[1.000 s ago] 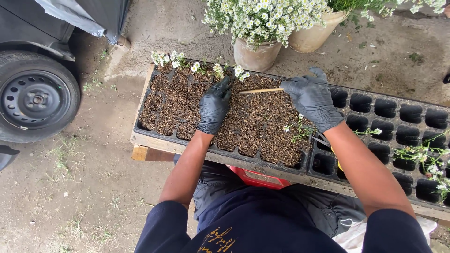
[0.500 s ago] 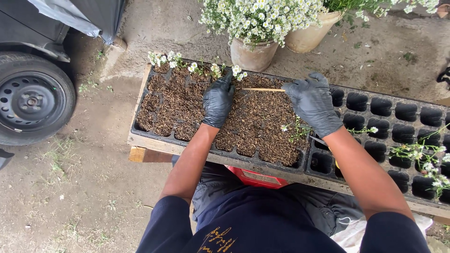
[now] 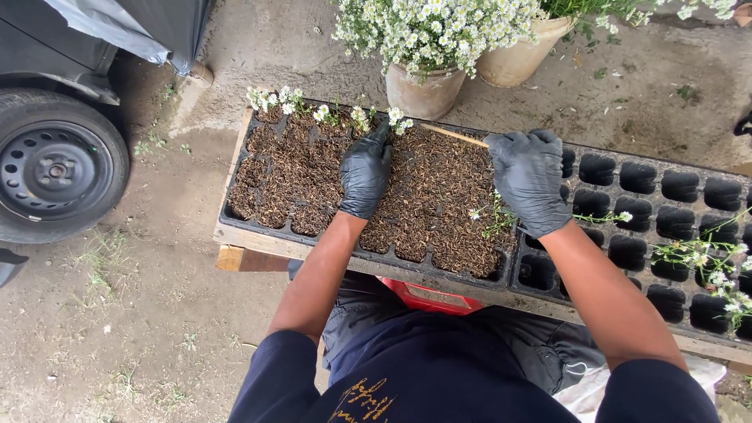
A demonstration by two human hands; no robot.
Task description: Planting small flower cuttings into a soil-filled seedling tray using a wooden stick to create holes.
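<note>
My gloved left hand (image 3: 364,178) lies flat, fingers together, on the tray's (image 3: 258,223) soil, while my right hand (image 3: 531,180) pinches a stick (image 3: 453,135), seemingly dibbling; next comes poking a hole near the far-edge seedlings (image 3: 329,112).

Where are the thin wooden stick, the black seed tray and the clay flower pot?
wooden stick (image 3: 453,135), head view, on its bare shaft left of the right hand.
black seed tray (image 3: 662,188), head view, on a rib between unfilled cells.
clay flower pot (image 3: 423,98), head view, on its front wall.

Outdoor yard, bare dirt ground, flat daylight.
Car tyre (image 3: 56,166) at left; two clay pots (image 3: 424,94) of white flowers beyond (one partly cropped); sparse grass tufts (image 3: 106,254).
</note>
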